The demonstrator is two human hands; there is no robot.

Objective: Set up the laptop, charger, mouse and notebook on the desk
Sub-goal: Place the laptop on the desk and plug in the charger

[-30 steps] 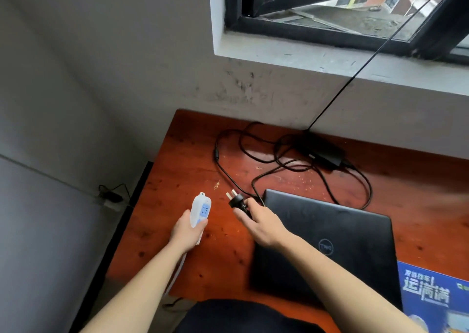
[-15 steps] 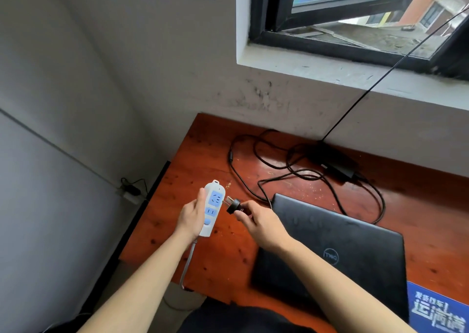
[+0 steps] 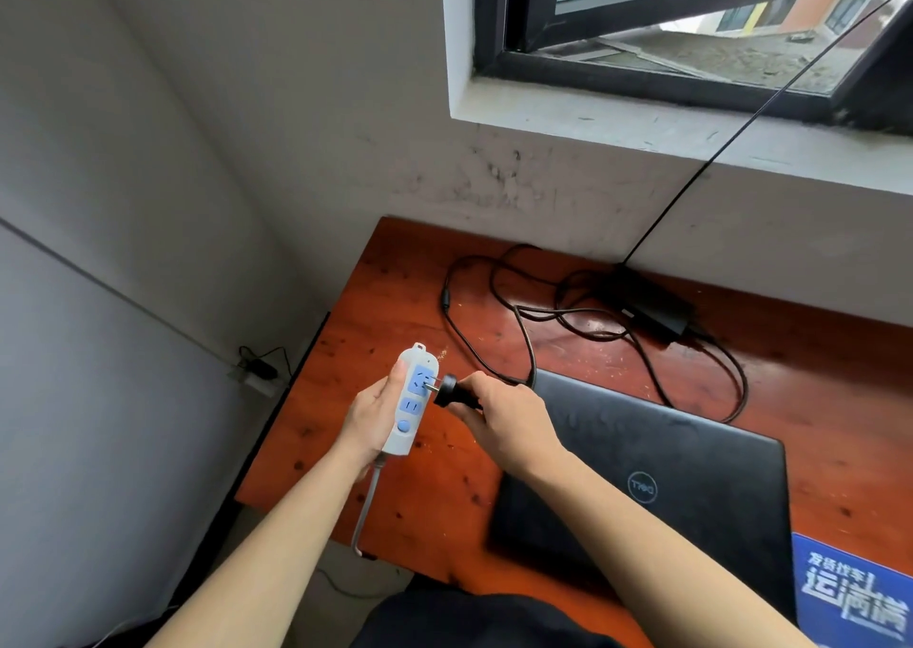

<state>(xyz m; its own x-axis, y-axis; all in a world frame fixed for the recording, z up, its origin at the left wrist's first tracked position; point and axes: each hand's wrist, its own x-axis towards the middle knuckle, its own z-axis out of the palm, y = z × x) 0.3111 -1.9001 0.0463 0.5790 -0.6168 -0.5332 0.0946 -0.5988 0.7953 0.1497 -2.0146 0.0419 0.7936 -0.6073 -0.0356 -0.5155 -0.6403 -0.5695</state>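
Observation:
My left hand (image 3: 373, 412) holds a white power strip (image 3: 411, 400) with blue sockets upright above the desk's left part. My right hand (image 3: 501, 417) grips the charger's black plug (image 3: 450, 391), whose prongs touch the strip's top socket. The plug's cable runs back to the black charger brick (image 3: 657, 312) and its tangled cord near the wall. A shut black laptop (image 3: 691, 479) lies on the red-brown wooden desk (image 3: 840, 400) under my right forearm. A blue notebook (image 3: 854, 593) shows at the lower right edge. No mouse is in view.
A thin black cable (image 3: 770, 101) rises from the brick to the open window (image 3: 691, 29) above the desk. The desk stands in a corner against grey walls. On the floor to the left is another small socket with a cord (image 3: 259, 370).
My left hand has lifted the power strip higher and turned its sockets toward the plug. My right hand has brought the plug left until its prongs meet the top socket.

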